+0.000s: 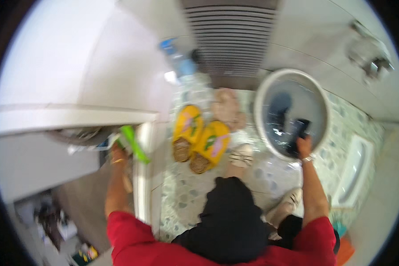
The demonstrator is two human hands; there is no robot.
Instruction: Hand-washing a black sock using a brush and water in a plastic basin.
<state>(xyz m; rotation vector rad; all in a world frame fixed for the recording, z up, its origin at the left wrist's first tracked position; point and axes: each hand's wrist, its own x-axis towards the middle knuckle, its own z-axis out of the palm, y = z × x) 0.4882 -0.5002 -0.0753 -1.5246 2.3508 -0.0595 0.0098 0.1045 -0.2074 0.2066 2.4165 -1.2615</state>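
Note:
My left hand [118,153] is at the left, by the edge of a white door frame, with its fingers closed on a blurred bright green and white brush [135,144]. At the right, my right hand [304,146] reaches over the near rim of a pale round basin [259,99] and grips a wet black shoe [299,129]. The shoe is tilted and partly in the cloudy water. A second dark shape [279,108], perhaps the other shoe, lies in the water beside it; its outline is unclear.
Yellow slippers [201,139] stand on the pebble-patterned floor, with a pinkish cloth-like thing [226,106] behind them. A clear bottle with a blue cap [177,55] is near the wall. A slatted grey panel [230,40] rises behind. A white floor fixture [353,170] lies at right.

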